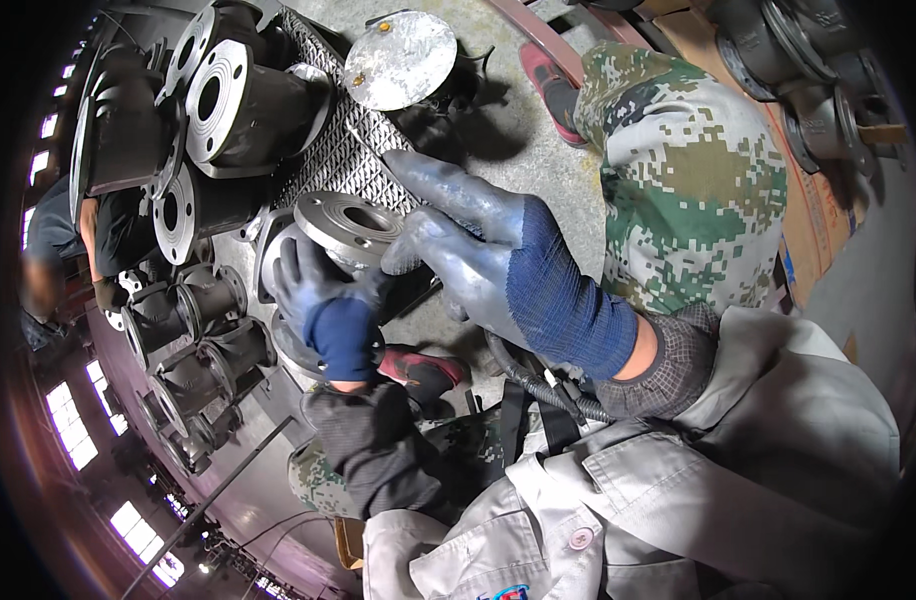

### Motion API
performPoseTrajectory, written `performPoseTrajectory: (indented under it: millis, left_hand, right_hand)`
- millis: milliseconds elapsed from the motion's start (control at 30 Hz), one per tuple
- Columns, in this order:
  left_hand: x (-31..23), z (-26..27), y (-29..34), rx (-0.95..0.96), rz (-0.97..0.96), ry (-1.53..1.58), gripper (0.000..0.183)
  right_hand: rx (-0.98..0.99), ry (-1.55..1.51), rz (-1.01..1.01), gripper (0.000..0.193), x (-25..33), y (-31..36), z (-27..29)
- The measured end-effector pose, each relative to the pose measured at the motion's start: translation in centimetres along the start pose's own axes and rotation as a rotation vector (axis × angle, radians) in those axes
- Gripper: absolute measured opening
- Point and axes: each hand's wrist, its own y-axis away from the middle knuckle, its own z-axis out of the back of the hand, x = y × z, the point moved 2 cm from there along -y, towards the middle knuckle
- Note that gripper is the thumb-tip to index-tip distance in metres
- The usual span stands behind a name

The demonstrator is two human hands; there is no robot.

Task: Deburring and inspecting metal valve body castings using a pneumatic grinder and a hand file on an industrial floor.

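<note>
A grey cast flanged valve body (pixel 350 222) sits in front of me, its round drilled flange tilted upward with a dark bore in the middle. My left hand (pixel 323 290), in a grey-coated blue glove, curls its fingers around the casting just below that flange. My right hand (pixel 478 250), gloved the same way, is at the flange's right edge. Its index finger stretches forward over the metal mesh, while another fingertip reaches the flange rim. Nothing shows plainly in the right hand; its palm side is hidden.
Several larger flanged castings (pixel 218 110) stand at the far left beside the patterned mesh surface (pixel 323 170). A round metal stool top (pixel 401 60) is ahead. More castings (pixel 208 350) lie left on the floor, near another person's arm (pixel 90 235). Cardboard (pixel 808 220) and further castings (pixel 828 115) are right.
</note>
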Motion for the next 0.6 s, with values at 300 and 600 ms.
performPoseTrajectory:
  millis: [300, 600]
  left_hand:
    - [0.0, 1.1, -1.9, -0.102, -0.106, -0.053, 0.034]
    - [-6.1, 0.6, 8.9, 0.763, -0.218, 0.220, 0.057]
  right_hand:
    - [-0.049, -0.052, 0.069, 0.042, -0.5, -0.2, 1.1]
    - [0.024, -0.099, -0.035, 0.041, -0.6, 0.6, 0.1]
